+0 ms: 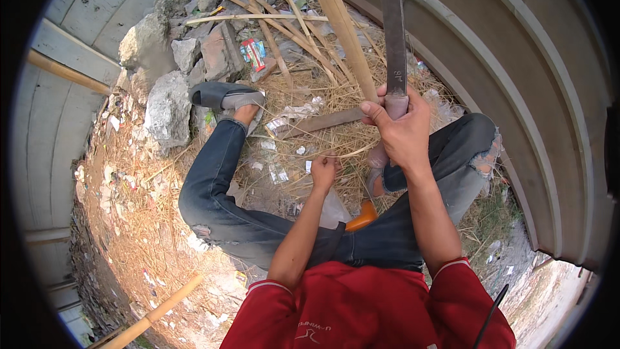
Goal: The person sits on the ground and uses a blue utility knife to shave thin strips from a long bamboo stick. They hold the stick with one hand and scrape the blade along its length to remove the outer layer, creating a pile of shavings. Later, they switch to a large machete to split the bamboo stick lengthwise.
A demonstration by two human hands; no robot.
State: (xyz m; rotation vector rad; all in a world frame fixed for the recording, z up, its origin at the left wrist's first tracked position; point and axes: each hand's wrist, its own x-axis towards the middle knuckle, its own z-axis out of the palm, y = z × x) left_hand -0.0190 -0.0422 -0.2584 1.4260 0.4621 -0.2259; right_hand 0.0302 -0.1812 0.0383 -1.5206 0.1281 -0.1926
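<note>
My right hand (410, 130) is closed round the handle of a machete (392, 32), whose long dark blade points away from me. Its thumb and fingers also pinch the near end of a split bamboo piece (341, 26), which runs beside the blade toward the far side. Lower and to the left, my left hand (324, 172) has its fingers pinched together at the end of a thin pale bamboo sliver (355, 152). Between my legs, a flat wooden piece (318, 123) lies on the straw, close beyond the left hand.
Several bamboo strips (284, 26) lie crossed at the far side, beside broken rocks (169, 110). An orange object (363, 215) rests by my right thigh. A corrugated metal wall (504, 71) curves along the right. A bamboo pole (152, 315) lies lower left. Litter covers the ground.
</note>
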